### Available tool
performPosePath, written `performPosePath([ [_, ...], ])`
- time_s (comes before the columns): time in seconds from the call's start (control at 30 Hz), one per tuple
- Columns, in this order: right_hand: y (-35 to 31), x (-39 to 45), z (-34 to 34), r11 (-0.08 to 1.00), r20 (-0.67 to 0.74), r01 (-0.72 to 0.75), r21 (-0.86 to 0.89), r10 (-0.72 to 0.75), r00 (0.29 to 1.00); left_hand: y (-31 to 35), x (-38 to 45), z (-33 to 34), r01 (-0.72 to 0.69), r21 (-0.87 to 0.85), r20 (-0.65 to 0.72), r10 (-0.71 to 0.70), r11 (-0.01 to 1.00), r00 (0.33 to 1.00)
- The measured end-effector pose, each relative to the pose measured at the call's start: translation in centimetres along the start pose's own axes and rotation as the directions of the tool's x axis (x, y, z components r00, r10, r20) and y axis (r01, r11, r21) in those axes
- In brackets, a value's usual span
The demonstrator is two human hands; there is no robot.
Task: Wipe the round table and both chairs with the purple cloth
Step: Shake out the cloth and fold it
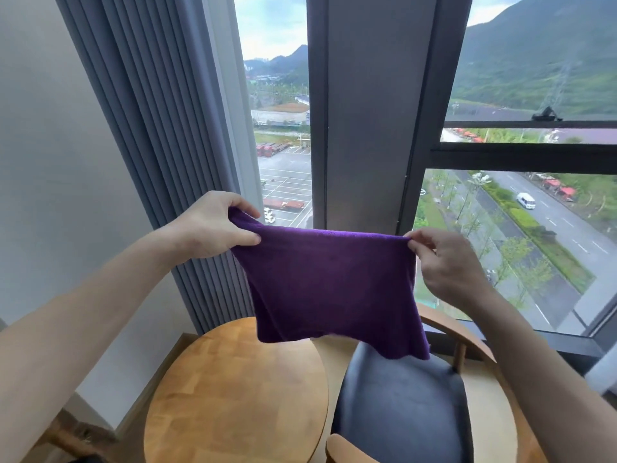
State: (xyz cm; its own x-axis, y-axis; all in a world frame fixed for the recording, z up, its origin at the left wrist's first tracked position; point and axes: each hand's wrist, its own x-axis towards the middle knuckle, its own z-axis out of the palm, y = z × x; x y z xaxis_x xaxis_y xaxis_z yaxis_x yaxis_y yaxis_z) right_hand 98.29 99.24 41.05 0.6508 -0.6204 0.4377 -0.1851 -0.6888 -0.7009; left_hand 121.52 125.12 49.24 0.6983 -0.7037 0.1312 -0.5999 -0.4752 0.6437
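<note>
I hold the purple cloth (330, 285) spread out in the air in front of the window. My left hand (210, 225) pinches its upper left corner and my right hand (447, 262) pinches its upper right corner. The cloth hangs flat, its lower edge above the round wooden table (233, 396) and the chair (400, 406) to the table's right. That chair has a dark padded seat and a curved wooden backrest. Part of another wooden piece (66, 436), maybe a second chair, shows at the lower left.
A tall window with a dark frame (364, 111) stands straight ahead. Grey pleated curtains (160, 128) hang to the left of it, beside a pale wall (50, 162). Table and chair sit tight against the window corner.
</note>
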Motion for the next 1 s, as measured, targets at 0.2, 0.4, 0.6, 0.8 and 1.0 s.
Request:
performPosePath([
  [0.2, -2.1, 1.7, -2.3, 0.992, 0.192, -0.021, 0.121, -0.003, 0.981, -0.2, 1.2, -0.8, -0.108, 0.3, -0.066, 0.134, 0.948, 0.989],
  [0.4, -3.1, 2.8, -5.1, 0.993, 0.408, 0.021, 0.118, -0.068, 0.911, 0.0, 1.5, -1.7, -0.137, 0.228, -0.105, 0.164, 0.964, 0.981],
  [0.6, -2.0, 2.2, -4.1, 0.977, 0.645, -0.131, 0.166, -0.007, 0.764, 1.7, 1.0, -2.0, -0.156, -0.064, -0.193, 0.141, 0.986, 0.971],
  [0.8, 0.9, 1.1, -4.2, 0.656, 0.682, -0.452, 0.604, -0.132, 0.719, 5.0, -0.4, -3.5, -0.22, -0.27, -0.295, 0.137, 0.937, 0.946],
  [1.0, 2.0, -5.9, 5.1, 0.774, 0.792, -0.615, 0.15, 0.279, 0.543, 6.9, -2.1, -2.6, -0.244, -0.307, -0.188, 0.192, 0.92, 0.963],
])
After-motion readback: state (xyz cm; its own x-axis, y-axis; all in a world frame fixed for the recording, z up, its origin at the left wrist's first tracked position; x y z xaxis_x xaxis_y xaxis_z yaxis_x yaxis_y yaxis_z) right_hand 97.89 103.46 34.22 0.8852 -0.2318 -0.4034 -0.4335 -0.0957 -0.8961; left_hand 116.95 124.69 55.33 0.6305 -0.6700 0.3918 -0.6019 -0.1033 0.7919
